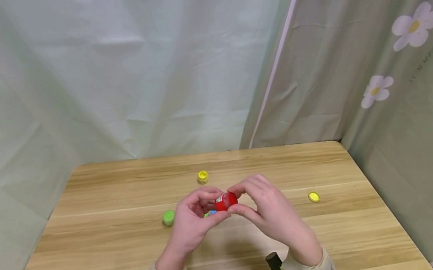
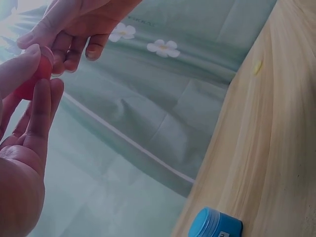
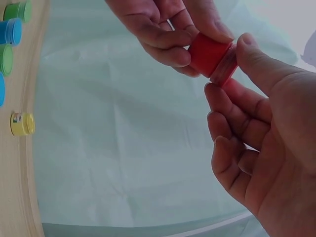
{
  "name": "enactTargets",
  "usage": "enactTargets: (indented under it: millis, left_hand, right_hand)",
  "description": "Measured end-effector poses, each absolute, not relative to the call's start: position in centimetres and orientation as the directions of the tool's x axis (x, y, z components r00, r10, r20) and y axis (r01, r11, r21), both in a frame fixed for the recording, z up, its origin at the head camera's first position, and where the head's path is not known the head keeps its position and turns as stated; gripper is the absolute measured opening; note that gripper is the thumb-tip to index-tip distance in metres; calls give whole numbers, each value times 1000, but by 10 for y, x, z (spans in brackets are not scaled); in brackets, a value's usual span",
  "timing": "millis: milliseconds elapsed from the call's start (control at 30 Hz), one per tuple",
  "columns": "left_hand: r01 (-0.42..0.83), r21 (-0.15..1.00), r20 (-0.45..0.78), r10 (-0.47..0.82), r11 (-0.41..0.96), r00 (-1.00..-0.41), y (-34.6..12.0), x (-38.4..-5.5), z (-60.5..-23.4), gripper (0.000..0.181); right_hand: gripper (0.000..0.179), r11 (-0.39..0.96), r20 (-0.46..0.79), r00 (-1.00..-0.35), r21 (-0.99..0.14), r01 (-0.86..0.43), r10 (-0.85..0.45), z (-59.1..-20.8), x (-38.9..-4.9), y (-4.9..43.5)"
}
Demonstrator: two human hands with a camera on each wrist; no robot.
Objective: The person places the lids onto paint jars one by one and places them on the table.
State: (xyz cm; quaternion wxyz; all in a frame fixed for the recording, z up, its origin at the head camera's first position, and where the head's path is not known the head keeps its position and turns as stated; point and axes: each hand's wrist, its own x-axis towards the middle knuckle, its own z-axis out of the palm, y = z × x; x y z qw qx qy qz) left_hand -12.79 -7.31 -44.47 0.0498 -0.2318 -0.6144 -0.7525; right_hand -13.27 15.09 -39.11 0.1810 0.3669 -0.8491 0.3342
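Observation:
Between both hands, raised over the table, is a small red paint jar (image 1: pixel 225 201) lying tilted on its side. My left hand (image 1: pixel 191 219) grips the jar's body between thumb and fingers. With thumb and fingertips, my right hand (image 1: pixel 266 206) pinches the rim of its red lid (image 3: pixel 226 65), which sits on the jar's end. The left wrist view shows the same red jar (image 2: pixel 37 76) partly covered by the fingers. Part of the label shows on the jar's side in the head view.
An uncapped yellow jar (image 1: pixel 203 177) stands toward the back of the wooden table (image 1: pixel 133 252). Its yellow lid (image 1: pixel 314 197) lies off to the right. Left of the hands is a green jar (image 1: pixel 168 218). Several green and blue jars (image 3: pixel 10 30) line up in the right wrist view.

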Motion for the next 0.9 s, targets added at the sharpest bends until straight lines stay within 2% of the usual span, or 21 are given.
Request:
enactTargets:
  millis: [367,900]
  left_hand:
    - [387,898,424,176,-211,-888,-71,-128,-447,34]
    - [376,905,414,206,-201,-887,-73,-130,-445,41]
  right_hand:
    - [34,544,549,-681,-420,-726,-484,-393,-131,149]
    - [36,526,589,-659,-414,-743,-467,-395,-131,147]
